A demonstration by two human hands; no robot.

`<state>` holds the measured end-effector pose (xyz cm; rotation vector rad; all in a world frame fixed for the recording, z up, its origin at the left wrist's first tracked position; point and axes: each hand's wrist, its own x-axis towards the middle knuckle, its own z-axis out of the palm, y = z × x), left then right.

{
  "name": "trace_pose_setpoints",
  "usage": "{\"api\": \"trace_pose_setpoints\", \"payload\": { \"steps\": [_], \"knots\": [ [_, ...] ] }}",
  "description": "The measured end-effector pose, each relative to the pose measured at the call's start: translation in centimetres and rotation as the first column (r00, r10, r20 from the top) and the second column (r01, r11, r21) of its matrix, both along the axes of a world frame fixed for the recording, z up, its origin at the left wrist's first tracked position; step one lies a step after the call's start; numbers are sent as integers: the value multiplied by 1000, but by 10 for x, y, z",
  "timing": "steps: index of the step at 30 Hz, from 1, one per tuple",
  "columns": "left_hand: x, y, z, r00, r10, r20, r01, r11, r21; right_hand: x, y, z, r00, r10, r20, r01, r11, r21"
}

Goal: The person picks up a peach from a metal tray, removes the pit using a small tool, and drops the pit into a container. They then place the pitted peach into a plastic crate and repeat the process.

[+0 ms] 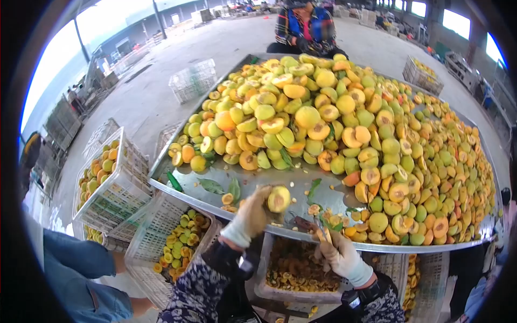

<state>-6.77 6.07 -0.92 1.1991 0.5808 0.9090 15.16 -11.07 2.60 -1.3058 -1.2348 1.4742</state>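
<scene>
My left hand point(252, 211), in a soiled work glove, is closed around a yellow peach point(279, 199) just above the near edge of the metal table point(204, 185). The peach shows a pale yellow face towards me. My right hand point(338, 252), gloved too, grips a small pitting knife point(323, 233) by its light handle, with its narrow tip pointing up and away from me. Between the hands, a dark scrap point(301, 223) and bits of fruit lie at the table edge. A big heap of peaches point(307, 116), many halved or cut, rises beyond my hands.
Below the table edge sits a crate of brown pits and scraps point(296, 264). At the left, a white crate point(177, 242) holds peach halves, and another crate point(116, 177) holds more fruit. A person point(306, 27) sits across the table; another person's legs point(81, 269) are at the left.
</scene>
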Motion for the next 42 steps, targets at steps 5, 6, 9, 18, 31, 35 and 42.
{"api": "trace_pose_setpoints", "payload": {
  "steps": [5,6,9,18,31,35,42],
  "knots": [
    [49,-59,6,986,-131,-100,127,991,-49,-3,10,-7,999,-30,45,29,999,26],
    [57,-61,2,989,-149,-21,145,980,-137,-4,10,-14,997,-36,73,35,999,21],
    [65,-59,-13,975,-129,-179,139,989,44,-2,10,-28,985,-80,151,70,995,66],
    [77,-74,-26,984,-11,177,48,977,-206,-13,17,-28,852,-258,456,91,930,356],
    [29,-27,-38,865,127,-485,404,397,824,-15,10,-22,853,35,521,-111,987,116],
    [44,-40,2,874,-96,-476,263,918,298,-11,15,-15,994,25,107,-16,996,-83],
    [50,-60,5,928,52,-369,170,822,543,-13,14,-24,981,9,195,-28,995,94]
  ]
}}
